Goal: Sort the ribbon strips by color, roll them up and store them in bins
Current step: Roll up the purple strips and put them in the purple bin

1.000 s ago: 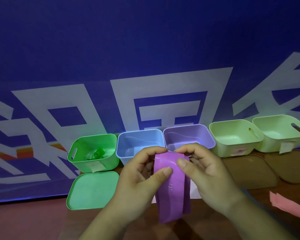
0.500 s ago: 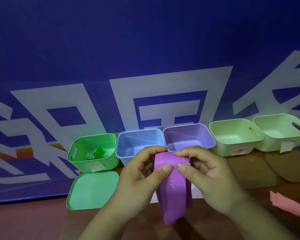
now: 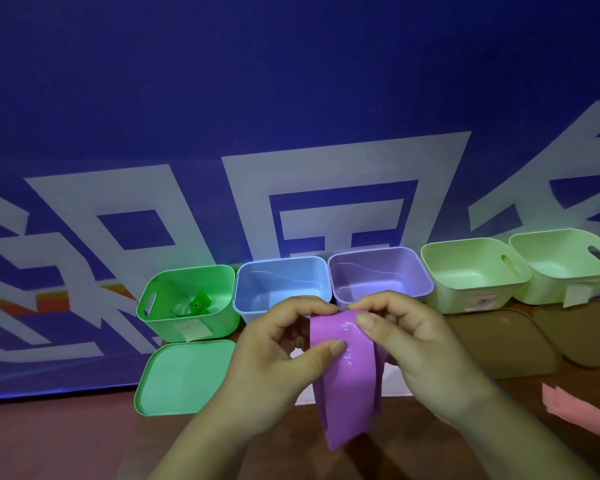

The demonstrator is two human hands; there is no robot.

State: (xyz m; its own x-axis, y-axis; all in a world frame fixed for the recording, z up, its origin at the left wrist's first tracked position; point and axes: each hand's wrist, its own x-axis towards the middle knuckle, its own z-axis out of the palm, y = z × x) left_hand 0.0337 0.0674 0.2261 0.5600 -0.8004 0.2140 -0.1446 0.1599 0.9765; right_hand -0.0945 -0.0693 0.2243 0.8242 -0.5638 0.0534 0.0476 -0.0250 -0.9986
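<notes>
The left hand [image 3: 274,368] and right hand [image 3: 426,355] both pinch the top of a glossy purple ribbon [image 3: 347,386] looped in layers, its tail hanging over bare table [image 3: 406,455] just before the purple bin [image 3: 374,268], a pink strip [image 3: 582,414] well apart rightward.

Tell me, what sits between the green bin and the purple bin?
A light blue bin stands between the green bin and the purple bin, side by side in one row; the head view shows it.

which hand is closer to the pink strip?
Right. The right hand, pinching the purple ribbon, is left of the pink strip; the left hand is farther left, beyond the ribbon.
</notes>
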